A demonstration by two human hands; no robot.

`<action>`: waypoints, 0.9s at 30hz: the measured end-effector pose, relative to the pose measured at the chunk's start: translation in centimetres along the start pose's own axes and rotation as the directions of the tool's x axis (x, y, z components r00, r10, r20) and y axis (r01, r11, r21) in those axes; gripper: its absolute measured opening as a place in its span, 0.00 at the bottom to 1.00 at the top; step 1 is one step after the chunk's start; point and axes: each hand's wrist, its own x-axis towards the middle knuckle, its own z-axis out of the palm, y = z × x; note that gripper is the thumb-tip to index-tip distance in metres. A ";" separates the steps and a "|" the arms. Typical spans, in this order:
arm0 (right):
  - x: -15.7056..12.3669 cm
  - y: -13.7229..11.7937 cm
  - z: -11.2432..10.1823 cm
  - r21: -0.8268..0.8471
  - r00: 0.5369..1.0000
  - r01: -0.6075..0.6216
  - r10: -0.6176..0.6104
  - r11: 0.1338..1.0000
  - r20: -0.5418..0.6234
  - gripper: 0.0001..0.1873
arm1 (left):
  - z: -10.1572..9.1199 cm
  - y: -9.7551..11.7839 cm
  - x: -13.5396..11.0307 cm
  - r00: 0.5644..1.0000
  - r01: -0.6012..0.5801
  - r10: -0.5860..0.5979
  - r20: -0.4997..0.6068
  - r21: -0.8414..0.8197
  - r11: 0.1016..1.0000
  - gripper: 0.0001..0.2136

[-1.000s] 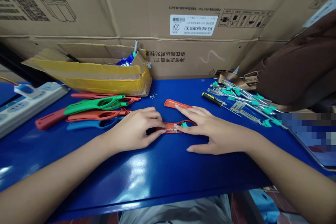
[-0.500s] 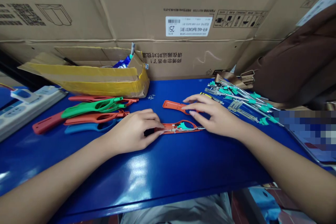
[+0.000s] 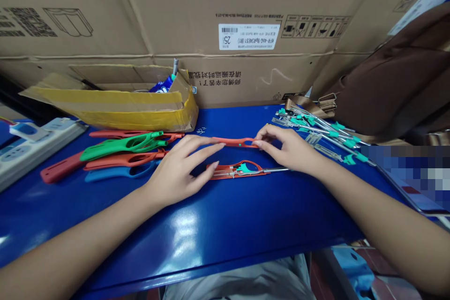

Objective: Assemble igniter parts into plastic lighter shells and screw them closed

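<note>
Between thumb and fingers of my right hand [image 3: 286,149] is the right end of an orange lighter shell half [image 3: 234,142], raised off the table. My left hand [image 3: 186,164] has its fingers spread: the forward fingertips reach the left end of that shell half, and the thumb points at the lower piece. That piece is an open orange lighter body [image 3: 220,171] lying on the table, with a teal trigger [image 3: 243,168], a clear inner part and thin wire showing. A metal tube [image 3: 276,170] sticks out of its right end, partly behind my right hand.
Red, green, orange and blue lighter shells [image 3: 123,147] lie at left, beside a white power strip [image 3: 24,147]. Behind them stands a yellow-taped carton [image 3: 140,110]. Metal tubes with teal triggers [image 3: 323,129] are piled at right, near a brown bag [image 3: 379,75] and a pixelated screen [image 3: 408,178].
My right hand has picked up the orange shell half by its right end. My left hand has let go of the lower lighter body and spread its fingers up towards the shell half.
</note>
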 end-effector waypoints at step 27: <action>-0.8 -1.0 0.3 -0.072 0.931 0.189 -0.155 0.979 0.330 0.16 | 0.5 -0.5 -0.2 0.967 0.011 0.028 0.254 -0.148 0.989 0.11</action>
